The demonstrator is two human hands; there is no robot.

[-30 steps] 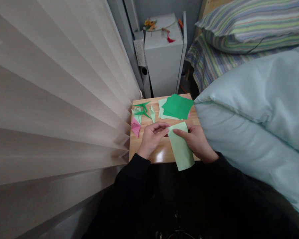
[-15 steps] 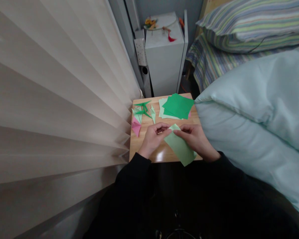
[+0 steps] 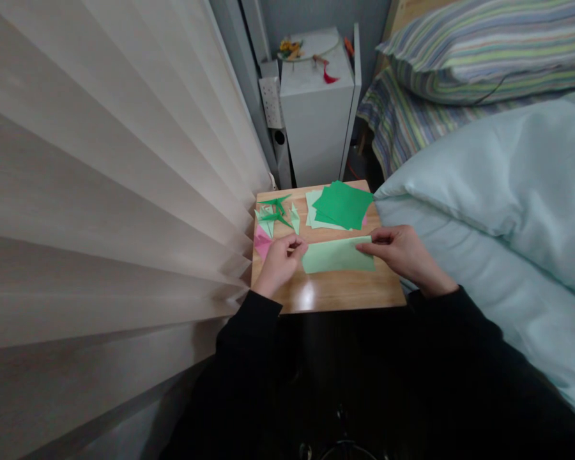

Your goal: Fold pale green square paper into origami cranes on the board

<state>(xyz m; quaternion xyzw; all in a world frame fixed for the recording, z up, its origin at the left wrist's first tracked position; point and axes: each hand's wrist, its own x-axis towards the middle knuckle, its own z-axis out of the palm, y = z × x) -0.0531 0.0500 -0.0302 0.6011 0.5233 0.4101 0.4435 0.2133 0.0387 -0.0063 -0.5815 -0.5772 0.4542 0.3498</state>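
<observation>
A light green sheet of paper (image 3: 338, 255) is stretched lengthwise between my two hands over the small wooden table (image 3: 335, 295). My left hand (image 3: 282, 257) pinches its left end near the upper corner. At the other end, my right hand (image 3: 397, 250) grips the upper right corner between thumb and fingers. Just beyond my left hand lie several folded paper pieces: dark green ones (image 3: 275, 218), a pale green one (image 3: 294, 218) and a pink one (image 3: 262, 243), partly hidden by that hand. Behind the held sheet rests a stack of dark green paper (image 3: 344, 204) over pale green sheets (image 3: 311, 207).
A pleated curtain (image 3: 124, 191) hangs close along the table's left side. On the right, a pale blue quilt (image 3: 483, 204) on a bed reaches the table edge, with a striped pillow (image 3: 498, 51) farther back. A white cabinet (image 3: 314, 134) stands behind the table.
My hands have moved apart, the right one going right and the left one slightly left. The held paper has turned from a slanted position to level between them.
</observation>
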